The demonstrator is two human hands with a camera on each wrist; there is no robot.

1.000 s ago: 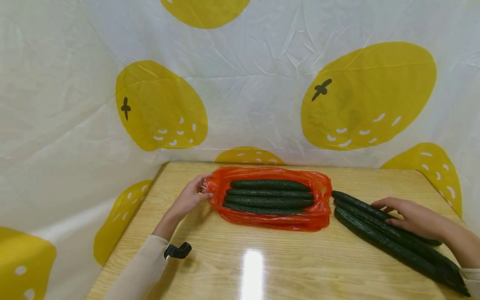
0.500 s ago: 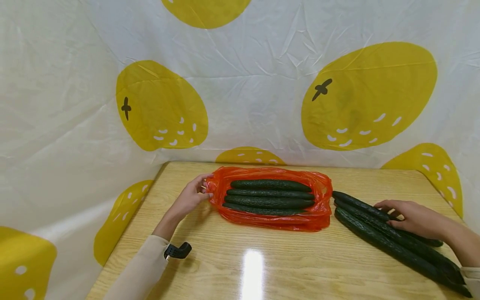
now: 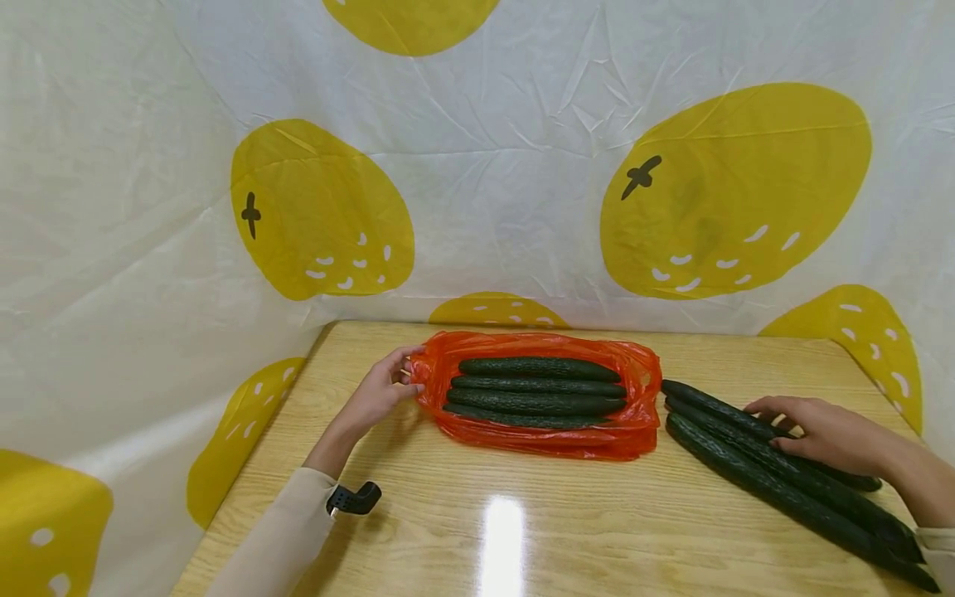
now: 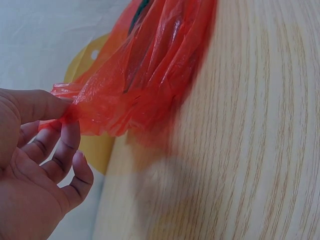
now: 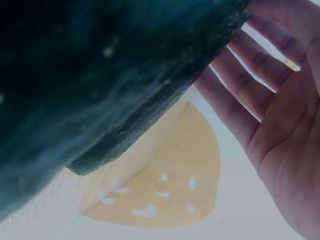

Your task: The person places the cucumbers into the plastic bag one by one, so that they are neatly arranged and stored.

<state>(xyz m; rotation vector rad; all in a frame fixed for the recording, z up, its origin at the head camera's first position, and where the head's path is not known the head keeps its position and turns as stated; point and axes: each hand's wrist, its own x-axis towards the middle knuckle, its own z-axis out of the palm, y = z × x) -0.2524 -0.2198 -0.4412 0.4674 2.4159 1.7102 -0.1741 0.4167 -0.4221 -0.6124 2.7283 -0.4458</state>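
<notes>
A red plastic bag lies on the table with its opening spread, and several dark green cucumbers are side by side in it. At the bag's left end, my left hand pinches the gathered film between thumb and fingers; the left wrist view shows the crumpled edge in this hold. To the right, three long cucumbers lie slanted beside the bag. My right hand holds the far one, the cucumber nearest the back, fingers over its far side and thumb on the near side. The right wrist view shows this cucumber's dark skin close up.
The light wooden table carries a bright glare strip in front of the bag. White cloth printed with yellow fruit hangs behind and at the sides. A black wrist-worn device sits on the left sleeve.
My right hand has shifted slightly to the right along the far cucumber. The left hand and the bag stay where they were.
</notes>
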